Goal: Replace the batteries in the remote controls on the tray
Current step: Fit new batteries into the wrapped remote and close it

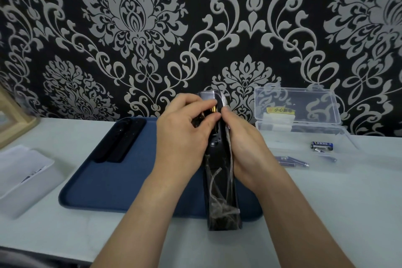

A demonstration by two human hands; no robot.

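Gripping slim, film-wrapped black remote (220, 193)

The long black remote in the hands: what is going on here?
A person holds a long black remote control in clear plastic wrap above a dark blue tray. The left hand and the right hand both grip its upper end, where something gold shows. Two more black remotes lie on the tray. Blue batteries lie in or beside an open clear plastic box on the pale table.

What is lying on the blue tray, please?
A black remote lies at the back left of the blue tray. The left hand, right hand and the wrapped remote they hold cover its right part, hiding anything there.
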